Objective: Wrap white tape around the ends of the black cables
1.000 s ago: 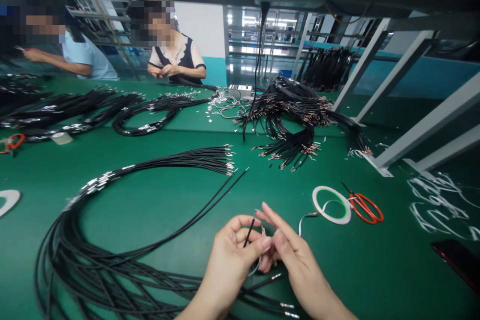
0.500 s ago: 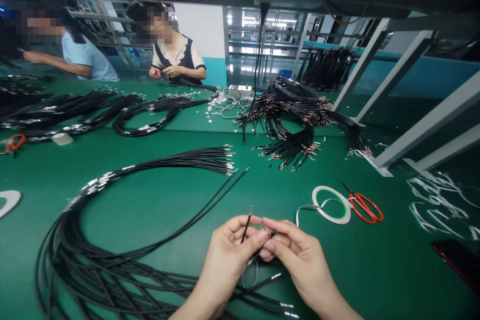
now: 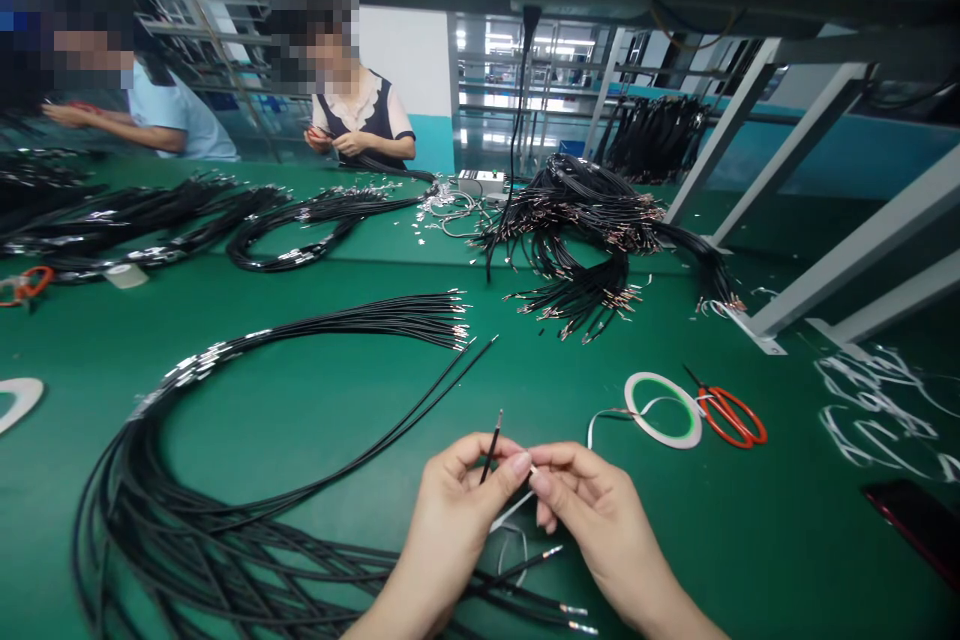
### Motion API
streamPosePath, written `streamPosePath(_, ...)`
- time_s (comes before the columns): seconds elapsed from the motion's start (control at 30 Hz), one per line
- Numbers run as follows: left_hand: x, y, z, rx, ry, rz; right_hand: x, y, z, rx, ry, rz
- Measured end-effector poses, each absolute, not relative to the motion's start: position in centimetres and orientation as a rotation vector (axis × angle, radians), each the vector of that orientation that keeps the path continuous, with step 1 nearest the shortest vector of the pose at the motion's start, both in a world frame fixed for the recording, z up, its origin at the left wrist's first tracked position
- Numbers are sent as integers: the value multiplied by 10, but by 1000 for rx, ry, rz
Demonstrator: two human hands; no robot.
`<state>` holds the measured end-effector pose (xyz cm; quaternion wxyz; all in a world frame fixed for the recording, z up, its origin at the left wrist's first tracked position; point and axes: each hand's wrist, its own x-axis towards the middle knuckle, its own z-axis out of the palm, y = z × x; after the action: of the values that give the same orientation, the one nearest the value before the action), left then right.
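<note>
My left hand (image 3: 461,500) is closed on a black cable (image 3: 490,455), whose bare metal end sticks up above the fingers. Against it, fingertip to fingertip, my right hand (image 3: 600,505) pinches a narrow strip of white tape (image 3: 512,510) that trails down below the hands. The spot where tape and cable meet is mostly covered by my thumbs. Left of the hands, a curved bundle of black cables (image 3: 127,490) lies on the green table, with some terminal-tipped ends (image 3: 574,610) showing beneath my wrists.
To the right are a white tape roll (image 3: 636,388), orange-handled scissors (image 3: 757,425), tangled white strips (image 3: 862,390) and a dark phone (image 3: 911,520). Heaped cables (image 3: 577,205) sit at the back beside grey metal supports (image 3: 810,265). Two people work across the green table (image 3: 330,270).
My right fingertips have shifted slightly at the pinch, and more white tape now shows below the hands. The cable in my left hand tilts a little differently.
</note>
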<state>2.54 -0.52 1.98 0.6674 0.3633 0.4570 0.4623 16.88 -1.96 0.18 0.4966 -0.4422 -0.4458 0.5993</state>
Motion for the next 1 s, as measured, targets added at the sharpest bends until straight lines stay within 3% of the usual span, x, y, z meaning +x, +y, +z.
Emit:
streamPosePath(0.23,25,-9,19,1004,1174,1047,173,-19,9,-1260,-1025,1375)
streamPosePath(1.0,26,-20,3,1907,1257,1256,166,-26,15,-1130,-931,1395)
